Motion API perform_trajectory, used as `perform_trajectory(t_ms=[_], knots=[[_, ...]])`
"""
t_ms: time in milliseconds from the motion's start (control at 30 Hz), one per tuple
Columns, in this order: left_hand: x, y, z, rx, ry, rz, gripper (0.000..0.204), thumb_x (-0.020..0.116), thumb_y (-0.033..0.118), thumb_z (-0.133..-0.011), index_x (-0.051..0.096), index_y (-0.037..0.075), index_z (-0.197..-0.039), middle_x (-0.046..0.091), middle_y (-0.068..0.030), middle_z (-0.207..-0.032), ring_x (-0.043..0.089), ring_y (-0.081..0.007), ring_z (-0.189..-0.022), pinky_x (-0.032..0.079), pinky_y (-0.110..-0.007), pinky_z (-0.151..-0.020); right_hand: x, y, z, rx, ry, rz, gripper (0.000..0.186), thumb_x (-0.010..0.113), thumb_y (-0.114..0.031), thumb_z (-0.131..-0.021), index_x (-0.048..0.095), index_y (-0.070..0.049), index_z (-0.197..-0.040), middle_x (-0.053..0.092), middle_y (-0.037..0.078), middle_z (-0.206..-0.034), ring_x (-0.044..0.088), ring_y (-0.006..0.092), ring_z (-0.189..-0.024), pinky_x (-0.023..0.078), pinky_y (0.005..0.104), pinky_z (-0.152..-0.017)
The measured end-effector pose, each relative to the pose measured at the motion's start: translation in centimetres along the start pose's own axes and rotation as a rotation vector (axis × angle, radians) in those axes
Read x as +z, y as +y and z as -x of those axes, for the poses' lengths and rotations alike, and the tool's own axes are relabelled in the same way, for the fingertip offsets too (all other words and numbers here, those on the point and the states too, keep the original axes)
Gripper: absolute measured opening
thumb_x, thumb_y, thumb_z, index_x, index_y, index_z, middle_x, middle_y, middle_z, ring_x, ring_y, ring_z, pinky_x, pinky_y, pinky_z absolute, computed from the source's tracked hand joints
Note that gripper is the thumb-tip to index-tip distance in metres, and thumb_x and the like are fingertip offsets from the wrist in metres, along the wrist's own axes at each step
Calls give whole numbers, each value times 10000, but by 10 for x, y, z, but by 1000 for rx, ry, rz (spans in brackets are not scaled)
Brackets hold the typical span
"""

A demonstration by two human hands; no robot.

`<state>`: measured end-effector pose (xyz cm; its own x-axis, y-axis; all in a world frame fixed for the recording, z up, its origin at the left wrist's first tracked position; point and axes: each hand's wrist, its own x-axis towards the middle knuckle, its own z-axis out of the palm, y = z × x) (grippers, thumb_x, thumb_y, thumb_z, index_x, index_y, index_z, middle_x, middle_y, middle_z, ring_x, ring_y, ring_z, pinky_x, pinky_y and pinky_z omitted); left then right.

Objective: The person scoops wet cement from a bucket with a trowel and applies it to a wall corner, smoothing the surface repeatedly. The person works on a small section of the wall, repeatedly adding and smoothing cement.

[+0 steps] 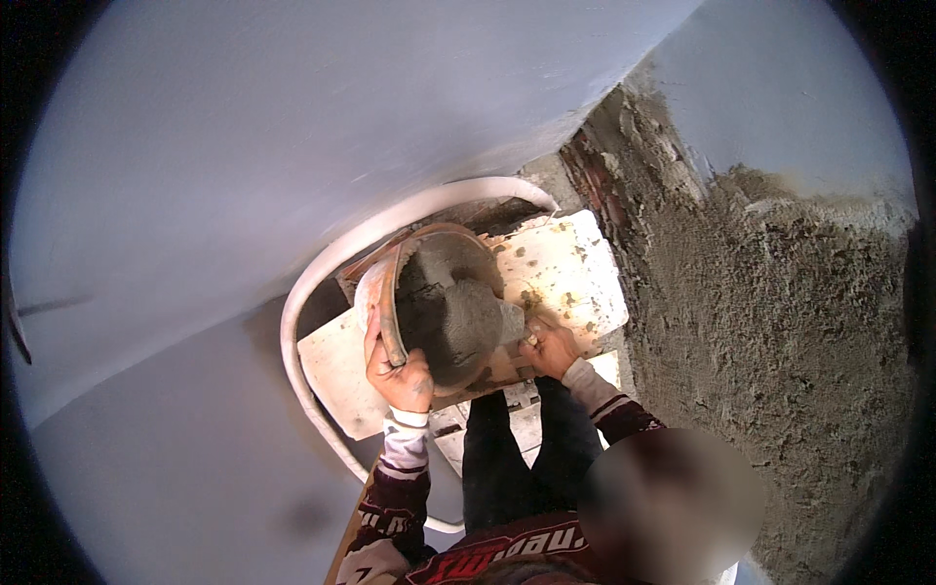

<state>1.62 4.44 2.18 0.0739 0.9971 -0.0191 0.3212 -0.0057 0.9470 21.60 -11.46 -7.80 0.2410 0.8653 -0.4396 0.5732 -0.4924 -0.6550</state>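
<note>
A round, mortar-smeared bucket [373, 291] stands in front of me, with wet grey mortar [419, 283] inside. My left hand [400, 378] is closed on the near left part of the bucket's curved, brownish rim. My right hand [552, 349] is closed around the handle of a trowel at the bucket's right side. The trowel's grey, mortar-coated blade [475, 314] reaches left over the rim into the mortar. Its edges are hard to make out against the mix.
Splattered whitish boards [570, 268] lie under and beside the bucket. A thick pale hose [307, 292] curves around its far and left sides. Rough grey plaster [780, 322] covers the lower right wall, below smooth bluish paint. My legs [500, 444] stand close to the bucket.
</note>
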Motion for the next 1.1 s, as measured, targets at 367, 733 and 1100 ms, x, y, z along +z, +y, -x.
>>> perform_trajectory(t_ms=[367,733,1100], knots=[[5,9,-5,25,-46,-45,612,456,-113,-595,649,-56,-1173,540,-186,-1364,426,-342,-1363,290,-398,-1135,-41,43,-3,134,538,-68,370,701,-306,-847,618,20,-1003,632,217,-996,627,403,-900,503,422,-783],[2,10,-4,-2,-15,-28,567,468,-97,-588,648,-85,-1126,545,-204,-1343,456,-346,-1334,297,-396,-1125,-94,69,-88,260,479,-68,508,707,-377,-841,638,93,-1024,657,229,-891,634,332,-781,483,414,-720],[-9,4,-1,-36,84,-42,637,434,-91,-571,612,-104,-1182,563,-183,-1314,523,-294,-1247,343,-356,-1086,-147,115,-228,667,-34,-879,284,676,-224,-931,632,53,-976,636,125,-700,587,221,-520,483,336,-435]])
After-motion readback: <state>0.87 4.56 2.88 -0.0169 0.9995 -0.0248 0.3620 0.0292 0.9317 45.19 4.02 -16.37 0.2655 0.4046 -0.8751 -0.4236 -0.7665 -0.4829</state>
